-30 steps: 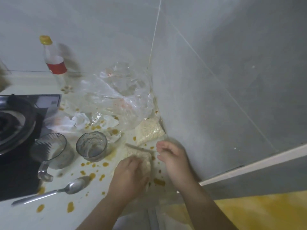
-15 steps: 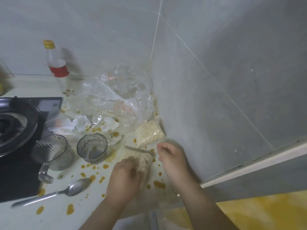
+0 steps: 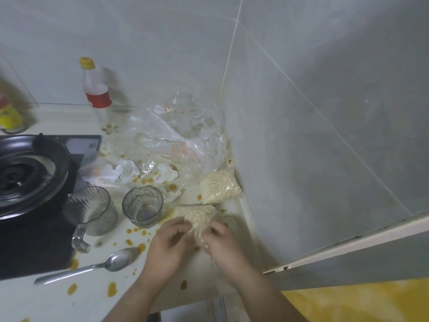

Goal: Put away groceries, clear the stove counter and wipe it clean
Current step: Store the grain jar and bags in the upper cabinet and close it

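Right, both hands are clamped on one thing: a small clear bag of pale flakes [image 3: 193, 216]. It sits on the table [image 3: 97, 298] just past the fingertips. The left hand [image 3: 166, 248] has its fingers curled into the loose plastic on its side, and the right hand [image 3: 224, 245] pinches the plastic on the other. To me that looks like gathering the open end so nothing spills when the bag is lifted.

A second bag of flakes [image 3: 220, 188] lies just beyond the right hand, tucked into the corner against the wall [image 3: 301, 159]. It seems parked there and is likely next. Farther out from both hands is a big crumpled clear plastic bag [image 3: 178, 138], with stained tissues [image 3: 126, 173] at its near edge.

Off the left hand's side stand a glass tumbler [image 3: 142, 205] and a glass mug [image 3: 92, 209], both used and near the stove [image 3: 30, 173]. A spoon [image 3: 97, 266] lies just beside the left wrist. Orange splashes [image 3: 112, 289] dot the table all round, so I'd judge wiping must wait until these things are cleared.
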A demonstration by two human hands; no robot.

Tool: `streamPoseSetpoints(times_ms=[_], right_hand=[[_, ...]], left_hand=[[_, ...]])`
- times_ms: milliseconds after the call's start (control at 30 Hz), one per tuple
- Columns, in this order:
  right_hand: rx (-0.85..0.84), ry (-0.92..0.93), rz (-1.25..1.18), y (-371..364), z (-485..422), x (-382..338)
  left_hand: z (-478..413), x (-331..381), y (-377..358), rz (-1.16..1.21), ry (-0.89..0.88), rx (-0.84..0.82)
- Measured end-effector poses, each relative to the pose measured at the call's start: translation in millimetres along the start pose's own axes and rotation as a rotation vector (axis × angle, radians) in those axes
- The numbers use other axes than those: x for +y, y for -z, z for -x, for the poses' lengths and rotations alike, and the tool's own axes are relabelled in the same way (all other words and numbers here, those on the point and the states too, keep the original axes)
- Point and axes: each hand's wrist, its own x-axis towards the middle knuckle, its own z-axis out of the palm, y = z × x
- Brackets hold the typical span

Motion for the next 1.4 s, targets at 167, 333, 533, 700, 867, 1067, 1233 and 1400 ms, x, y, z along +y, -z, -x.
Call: streamPoseSetpoints(times_ms=[167, 333, 533, 700, 867, 1067, 1233, 1400], right_hand=[[0.041, 0.007, -0.145, -12, -2, 1], [0.177, 0.079, -0.018, -24, -4, -6], [0.225, 0.1, -0.159, -8, -3, -17], [0.11, 0.094, -0.272, 13, 11, -28], [0.072, 0.176, -0.222, 21, 30, -41], [0.223, 0.299, 0.049, 23, 41, -46], [0.273, 0.304, 0.182, 28, 45, -50], [0.309, 0.283, 0.049, 28, 39, -50]], left_hand=[[-8, -8, 7, 0.232, 0.255, 0.037], [-11, -3, 15, 0.336, 0.331, 0.034], [-4, 10, 19, 0.263, 0.251, 0.046], [5, 17, 29, 0.306, 0.281, -0.035], [11, 45, 27, 0.723, 0.36, -0.229], [9, 60, 20, 0.807, 0.286, -0.238], [4, 50, 13, 0.856, 0.312, -0.237], [-9, 46, -2, 0.796, 0.339, -0.288]])
